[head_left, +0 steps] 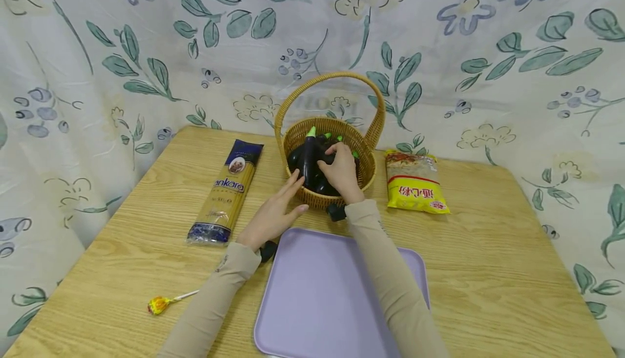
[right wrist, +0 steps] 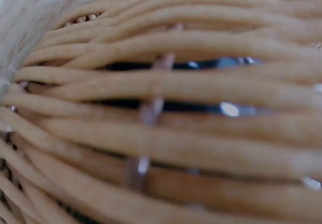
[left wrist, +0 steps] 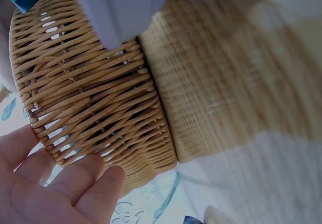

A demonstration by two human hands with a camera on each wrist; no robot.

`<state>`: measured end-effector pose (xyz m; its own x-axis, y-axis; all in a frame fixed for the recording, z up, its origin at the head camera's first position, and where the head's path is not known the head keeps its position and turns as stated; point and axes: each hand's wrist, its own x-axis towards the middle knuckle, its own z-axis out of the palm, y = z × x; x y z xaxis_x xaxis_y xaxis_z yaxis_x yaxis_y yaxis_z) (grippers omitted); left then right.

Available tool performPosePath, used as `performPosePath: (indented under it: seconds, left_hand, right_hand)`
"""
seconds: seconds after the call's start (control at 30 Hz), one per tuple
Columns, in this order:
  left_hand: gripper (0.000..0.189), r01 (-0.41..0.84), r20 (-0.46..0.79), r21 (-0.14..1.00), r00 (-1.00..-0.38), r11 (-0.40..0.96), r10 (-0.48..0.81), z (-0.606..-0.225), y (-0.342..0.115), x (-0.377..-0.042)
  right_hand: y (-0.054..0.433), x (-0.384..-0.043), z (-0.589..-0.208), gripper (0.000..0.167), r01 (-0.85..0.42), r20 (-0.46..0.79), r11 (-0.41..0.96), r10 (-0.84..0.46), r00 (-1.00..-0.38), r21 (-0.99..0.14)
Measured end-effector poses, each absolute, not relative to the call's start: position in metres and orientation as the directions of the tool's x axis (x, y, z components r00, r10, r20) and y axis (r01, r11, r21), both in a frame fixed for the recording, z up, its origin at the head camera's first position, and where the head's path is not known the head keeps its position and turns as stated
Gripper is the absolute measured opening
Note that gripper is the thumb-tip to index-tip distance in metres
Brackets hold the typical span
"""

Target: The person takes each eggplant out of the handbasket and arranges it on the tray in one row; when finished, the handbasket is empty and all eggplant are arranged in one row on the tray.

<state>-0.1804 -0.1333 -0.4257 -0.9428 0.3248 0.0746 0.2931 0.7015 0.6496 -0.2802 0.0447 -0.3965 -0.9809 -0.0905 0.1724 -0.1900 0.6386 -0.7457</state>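
A wicker basket [head_left: 321, 200] with a tall arched handle stands at the back middle of the table, holding several dark eggplants [head_left: 308, 157] with green stems. My right hand [head_left: 340, 171] reaches over the near rim, and its curled thumb and fingers grip an eggplant inside, partly hidden by the hand. At the basket's left front, my left hand [head_left: 275, 209] touches the rim with its fingers extended. In the left wrist view its fingers [left wrist: 88, 176] lie along the woven wall [left wrist: 95, 93]. Only close-up basket weave [right wrist: 201, 90] fills the right wrist view, with dark glossy skin between strands.
A lilac tray [head_left: 322, 293] lies in front of the basket, under the right forearm. Left of the basket is a pack of spaghetti [head_left: 227, 195]; right of it lies a yellow food packet [head_left: 415, 183]. A lollipop [head_left: 161, 305] rests near the left forearm. A floral curtain [head_left: 312, 38] hangs behind.
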Motion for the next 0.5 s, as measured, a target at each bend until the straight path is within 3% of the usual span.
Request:
performPosePath:
  seconds: [0.5]
  left_hand:
    - [0.068, 0.304, 0.084, 0.654, -0.939, 0.692, 0.333, -0.425, -0.132, -0.180]
  right_hand:
    - [0.063, -0.266, -0.388, 0.027, -0.194, 0.232, 0.585, -0.011, -0.973, -0.787]
